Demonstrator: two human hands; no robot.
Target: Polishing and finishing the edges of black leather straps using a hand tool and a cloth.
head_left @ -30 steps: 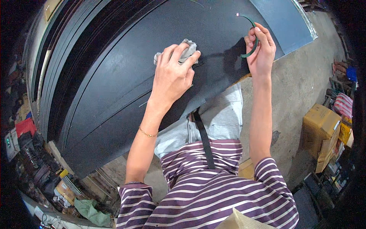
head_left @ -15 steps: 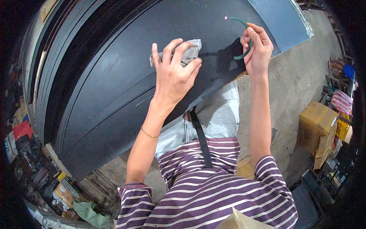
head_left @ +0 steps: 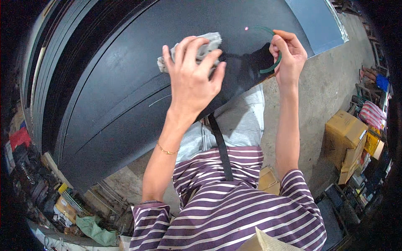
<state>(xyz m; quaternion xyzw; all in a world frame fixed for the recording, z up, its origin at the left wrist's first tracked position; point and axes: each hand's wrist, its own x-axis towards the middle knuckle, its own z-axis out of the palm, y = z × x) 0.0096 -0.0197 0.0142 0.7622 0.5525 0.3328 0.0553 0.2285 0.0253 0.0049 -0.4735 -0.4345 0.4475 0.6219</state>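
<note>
My left hand (head_left: 193,75) lies over a crumpled grey cloth (head_left: 213,42) on the dark sheet (head_left: 121,79). Its fingers are spread and curled onto the cloth, and the palm's contact is hidden. To the right, my right hand (head_left: 289,56) pinches a thin, curved green strip (head_left: 271,69) between thumb and fingers. One end bends left above the sheet and finishes in a small bright pinkish spot (head_left: 246,29). The strip's other end curls below the fingers near the sheet's edge.
Dark sheets with curved edges are layered at the left. A blue-grey panel (head_left: 299,21) lies at the far right of the work surface. Cardboard boxes (head_left: 344,136) stand on the concrete floor (head_left: 314,108) at right. A green bag (head_left: 96,230) sits among clutter at lower left.
My left hand and the cloth have shifted slightly, and the cloth is bunched differently. My right hand has moved a little right and down in the picture with the green strip.
</note>
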